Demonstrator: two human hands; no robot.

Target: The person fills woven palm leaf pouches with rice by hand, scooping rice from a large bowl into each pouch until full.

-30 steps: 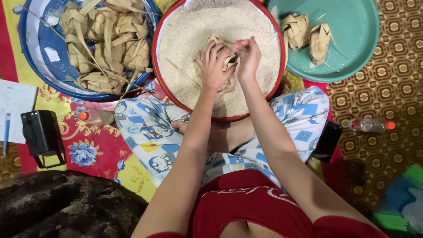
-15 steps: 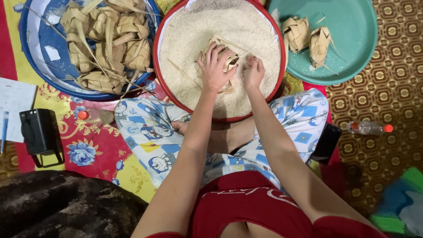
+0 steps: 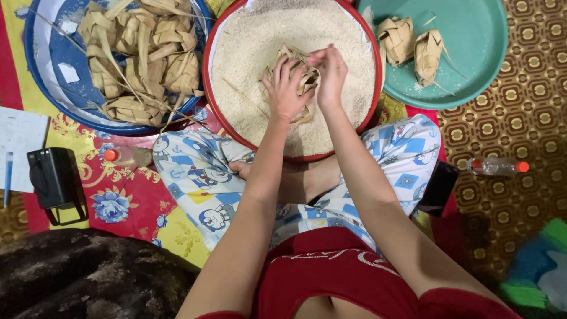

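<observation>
A round red basin [image 3: 215,100] full of white rice rests on my crossed legs. My left hand [image 3: 284,90] grips a woven palm-leaf pouch [image 3: 304,75] just above the rice. My right hand [image 3: 328,70] is bunched at the pouch's top, its fingertips pinched together over the opening. Loose leaf strips trail from the pouch onto the rice.
A blue basin [image 3: 53,88] at the left holds several woven pouches. A teal tray [image 3: 478,65] at the right holds two pouches. A black box [image 3: 54,180], a paper sheet [image 3: 20,139] and a small bottle [image 3: 495,166] lie on the patterned mat.
My right hand has lifted from the rice to the top of the pouch. My left hand has kept its hold on the pouch.
</observation>
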